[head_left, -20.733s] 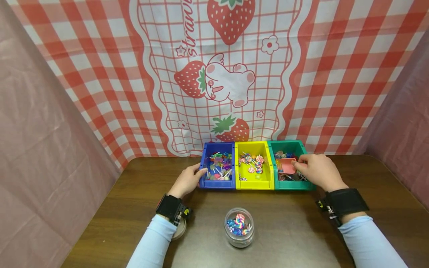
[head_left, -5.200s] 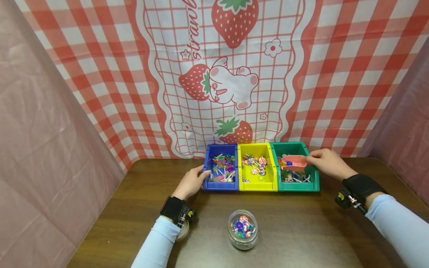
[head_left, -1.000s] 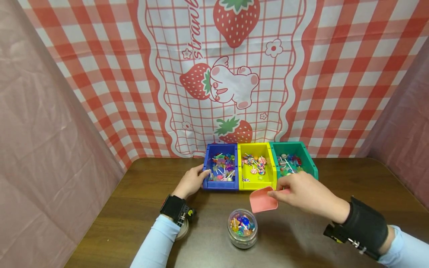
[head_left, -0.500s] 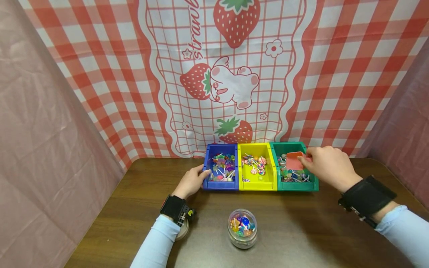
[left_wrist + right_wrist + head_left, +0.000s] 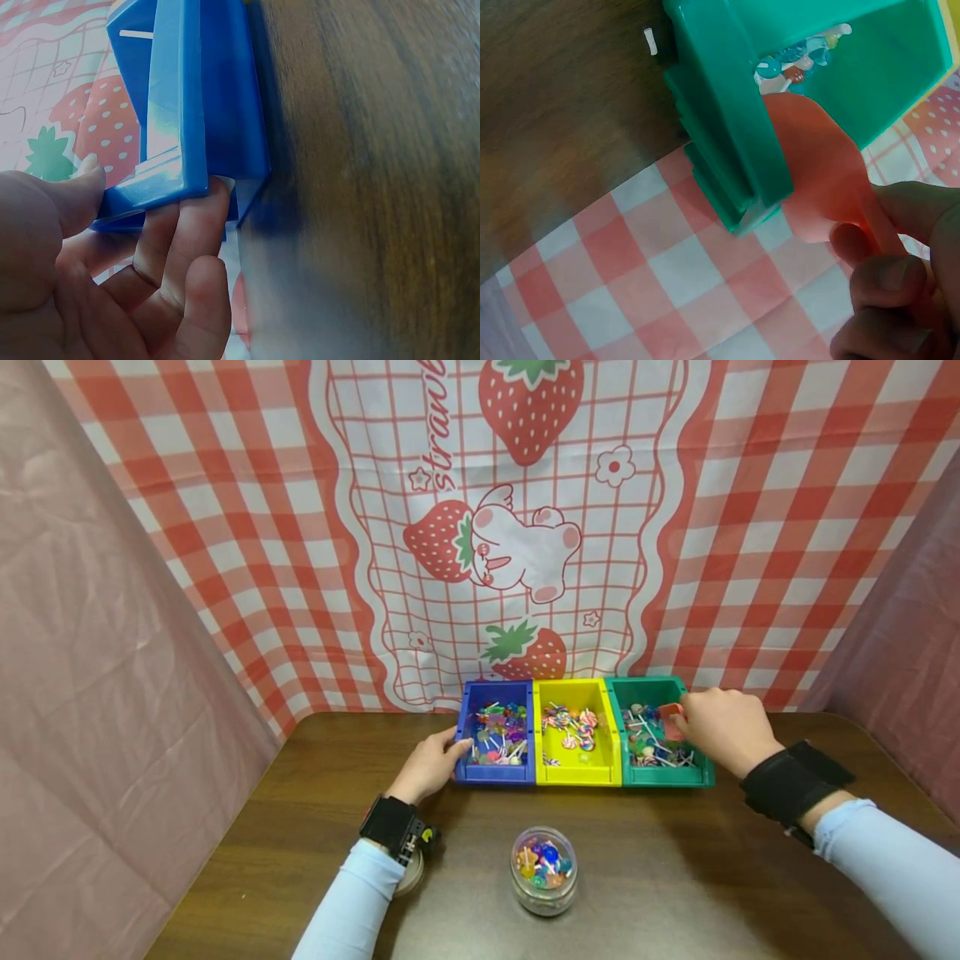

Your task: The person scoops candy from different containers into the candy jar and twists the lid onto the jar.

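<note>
My left hand (image 5: pixel 427 766) grips the left side wall of the blue bin (image 5: pixel 491 774), thumb over the rim and fingers beneath the edge in the left wrist view. In my right hand (image 5: pixel 727 731) is the handle of a pink scoop (image 5: pixel 817 150). The scoop's blade reaches over the side wall into the green bin (image 5: pixel 667 777), against small candy- and lollipop-shaped pieces (image 5: pixel 795 64). Between these two bins sits the yellow bin (image 5: pixel 577 777), with striped lollipop pieces (image 5: pixel 585 735) in it. Nearer the person, a clear jar (image 5: pixel 545 902) stands upright, full of mixed colourful pieces.
A round lid (image 5: pixel 409 873) lies on the wooden table (image 5: pixel 300 827), partly hidden by the left wrist. Behind the bins hangs a red-checked strawberry cloth (image 5: pixel 750 568). In the right wrist view, a small white piece (image 5: pixel 650 41) lies beside the green bin.
The right hand has moved the scoop from beside the jar back into the green bin, now lower at its right side. The jar is fuller than in the oldest frame. The left hand stays put.
</note>
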Tool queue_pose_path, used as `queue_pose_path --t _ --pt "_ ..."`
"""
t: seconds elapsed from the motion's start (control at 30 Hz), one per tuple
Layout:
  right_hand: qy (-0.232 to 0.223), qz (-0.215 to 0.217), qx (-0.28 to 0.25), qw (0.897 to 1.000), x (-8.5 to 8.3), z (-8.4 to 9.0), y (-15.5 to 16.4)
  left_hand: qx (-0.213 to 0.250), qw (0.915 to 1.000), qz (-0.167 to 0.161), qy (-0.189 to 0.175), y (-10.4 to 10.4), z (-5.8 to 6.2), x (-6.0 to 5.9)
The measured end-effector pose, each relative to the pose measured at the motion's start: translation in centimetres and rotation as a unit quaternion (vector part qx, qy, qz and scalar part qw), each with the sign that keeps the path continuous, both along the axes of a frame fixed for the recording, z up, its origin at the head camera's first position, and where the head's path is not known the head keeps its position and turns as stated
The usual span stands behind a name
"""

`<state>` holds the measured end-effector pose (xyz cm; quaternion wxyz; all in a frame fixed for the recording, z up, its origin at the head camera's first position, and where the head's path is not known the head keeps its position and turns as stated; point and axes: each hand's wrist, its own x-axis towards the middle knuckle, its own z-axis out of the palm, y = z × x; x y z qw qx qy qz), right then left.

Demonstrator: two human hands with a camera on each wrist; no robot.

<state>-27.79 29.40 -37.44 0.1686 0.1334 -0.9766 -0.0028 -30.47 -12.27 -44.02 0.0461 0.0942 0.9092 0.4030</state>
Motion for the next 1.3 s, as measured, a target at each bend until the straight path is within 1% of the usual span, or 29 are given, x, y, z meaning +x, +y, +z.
queue_pose_path --t 0.1,0.17,0.33,0.4,0.53,0.63,0.83,0.93,1.07,1.17,1.23,1.3 --pt "-0.029 -0.006 0.003 1.0 -0.4 -0.2 -0.5 0.001 1.0 0.001 0.001 0.0 -0.1 -0.1" --pt "-0.056 -0.012 -0.005 0.998 -0.6 -0.4 -0.6 0.003 1.0 0.002 0.0 0.0 -0.1 -0.1" --pt "-0.107 -0.018 -0.052 0.993 -1.1 -0.6 -0.3 0.001 1.0 0.008 -0.001 0.0 0.0 -0.1" --pt "-0.118 -0.018 -0.072 0.99 -1.3 -0.7 -0.1 -0.002 1.0 0.008 0.0 0.0 0.1 -0.1" --pt "-0.137 -0.021 -0.106 0.985 -1.6 -1.4 0.2 -0.004 1.0 0.007 -0.002 -0.1 0.0 -0.1" --pt "-0.136 -0.022 -0.119 0.983 -1.8 -1.9 0.2 -0.005 0.9999 0.008 -0.004 -0.1 -0.3 -0.2" --pt "-0.134 -0.024 -0.13 0.982 -2.1 -2.2 0.2 0.0 1.0 0.008 -0.004 0.0 0.1 0.0" --pt "-0.126 -0.009 -0.125 0.984 -2.2 -2.3 0.2 0.0 1.0 0.007 -0.001 -0.1 0.2 0.0" --pt "-0.099 0.018 -0.11 0.989 -2.3 -2.7 -0.1 0.0 1.0 0.008 0.0 -0.2 0.2 0.0" --pt "-0.084 0.025 -0.109 0.99 -2.4 -2.9 -0.4 -0.003 1.0 0.007 0.004 -0.2 0.0 0.0" --pt "-0.086 0.021 -0.115 0.989 -2.5 -3.0 -0.5 -0.004 1.0 0.007 0.004 -0.1 -0.1 -0.1" --pt "-0.1 0.012 -0.127 0.987 -2.6 -3.0 -0.5 -0.004 1.0 0.005 0.002 0.0 -0.2 -0.1"
